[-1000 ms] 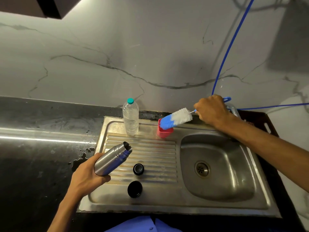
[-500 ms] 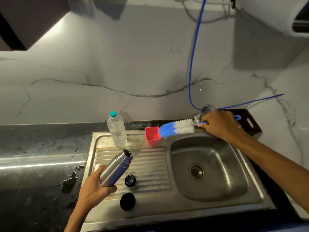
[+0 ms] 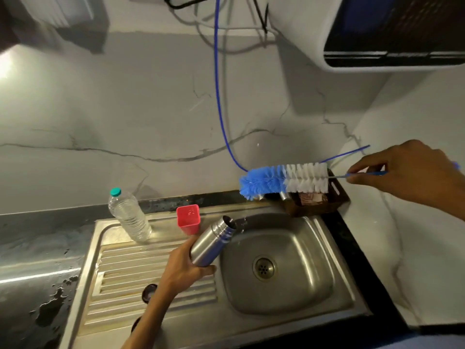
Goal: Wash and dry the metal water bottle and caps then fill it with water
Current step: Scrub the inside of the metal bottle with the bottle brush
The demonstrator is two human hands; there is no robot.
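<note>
Gripping the brushed steel water bottle (image 3: 212,241) near its base, my left hand (image 3: 185,269) has fingers and thumb curled round the body. Right hand (image 3: 409,172) is pinching the thin blue wire handle of the blue-and-white bottle brush (image 3: 284,181), held up in the air near the back wall.

Going big to small: the stainless steel sink (image 3: 334,306) with its ribbed draining board takes up most of the counter. The bottle is held over the left edge of the basin, long axis tilted, open mouth pointing up and to the right, towards the back of the basin. The brush lies almost level, blue tip pointing left, white bristles nearer my hand, well above and to the right of the bottle mouth, not touching it.

A clear plastic water bottle with a teal cap (image 3: 128,217) stands at the back of the draining board, with a red square plastic cup (image 3: 188,219) just beside it on the right. One round dark cap (image 3: 148,293) sits on the ribs by my left wrist; another dark bit shows below my forearm, mostly hidden.
</note>
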